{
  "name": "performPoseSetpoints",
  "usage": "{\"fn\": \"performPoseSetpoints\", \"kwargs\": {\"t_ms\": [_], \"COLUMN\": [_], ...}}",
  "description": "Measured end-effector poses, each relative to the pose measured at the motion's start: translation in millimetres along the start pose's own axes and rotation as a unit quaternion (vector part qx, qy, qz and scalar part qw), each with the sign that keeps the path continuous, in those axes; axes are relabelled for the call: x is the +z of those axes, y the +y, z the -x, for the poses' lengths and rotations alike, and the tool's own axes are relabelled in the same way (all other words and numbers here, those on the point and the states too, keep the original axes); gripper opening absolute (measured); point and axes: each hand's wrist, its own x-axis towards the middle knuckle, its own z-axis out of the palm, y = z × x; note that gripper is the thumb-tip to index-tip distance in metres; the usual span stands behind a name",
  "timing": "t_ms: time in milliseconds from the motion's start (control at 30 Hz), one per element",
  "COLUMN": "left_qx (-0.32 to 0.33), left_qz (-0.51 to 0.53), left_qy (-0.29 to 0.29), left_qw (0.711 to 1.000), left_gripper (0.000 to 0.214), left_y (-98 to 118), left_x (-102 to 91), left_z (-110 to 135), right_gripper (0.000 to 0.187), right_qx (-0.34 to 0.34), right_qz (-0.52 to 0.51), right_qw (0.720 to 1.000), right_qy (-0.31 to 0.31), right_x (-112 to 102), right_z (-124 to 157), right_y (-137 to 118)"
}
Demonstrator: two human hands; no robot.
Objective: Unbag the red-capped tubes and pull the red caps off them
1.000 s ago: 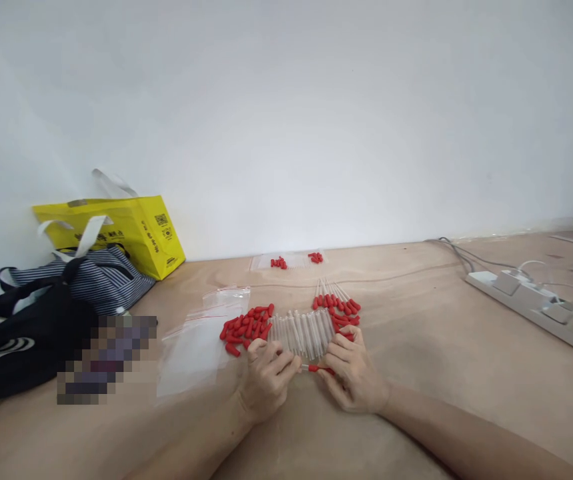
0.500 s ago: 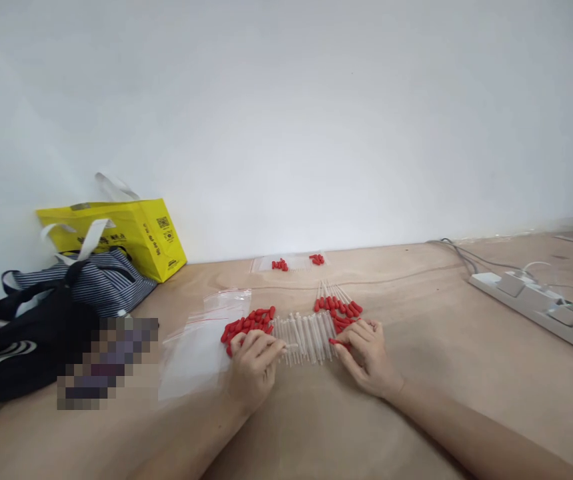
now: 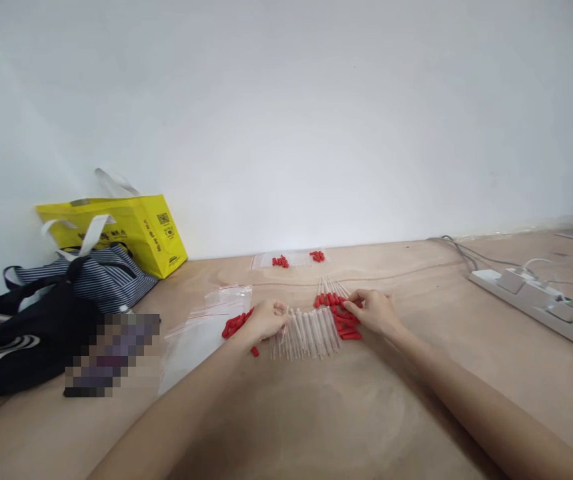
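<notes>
A row of clear plastic tubes (image 3: 306, 332) lies on the wooden table (image 3: 316, 413) in front of me. Loose red caps (image 3: 233, 324) are heaped to their left, with one stray red cap (image 3: 255, 351) nearer me. My left hand (image 3: 266, 318) rests over that heap with fingers curled at the tubes' left end; what it pinches is hidden. To the right lies a pile of tubes fitted with red caps (image 3: 339, 308). My right hand (image 3: 373, 311) sits on that pile, fingers pinched together on one of them.
Clear zip bags (image 3: 201, 333) lie left of the caps. A flat bag holding red caps (image 3: 293, 259) sits by the wall. A yellow bag (image 3: 131, 230), striped bag (image 3: 101, 277) and black bag (image 3: 21, 340) crowd the left. A power strip (image 3: 541, 303) with cables lies right.
Both hands moved away from me: the right carried a capped tube from the near edge up to the capped pile, and the left went to the loose caps.
</notes>
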Motion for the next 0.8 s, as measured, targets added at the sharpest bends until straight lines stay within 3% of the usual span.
{"fn": "performPoseSetpoints", "kwargs": {"t_ms": [233,467,800], "left_qx": [-0.011,0.003,0.078], "left_qz": [-0.03,-0.052,-0.042], "left_qy": [-0.003,-0.005,0.018], "left_qw": [0.999,0.999,0.996], "left_gripper": [0.032,0.026,0.018], "left_y": [4.1,8.9,-1.6], "left_x": [14.6,14.1,7.2], "left_z": [-2.8,1.5,13.9], "right_gripper": [0.025,0.026,0.038], "right_qx": [-0.019,0.055,0.064], "right_qz": [0.065,0.064,0.138], "right_qw": [0.998,0.996,0.987], "right_qy": [-0.013,-0.021,-0.051], "right_x": [4.6,1.4,26.9], "right_z": [3.2,-14.8,-35.8], "right_y": [-3.2,-2.2,-37.4]}}
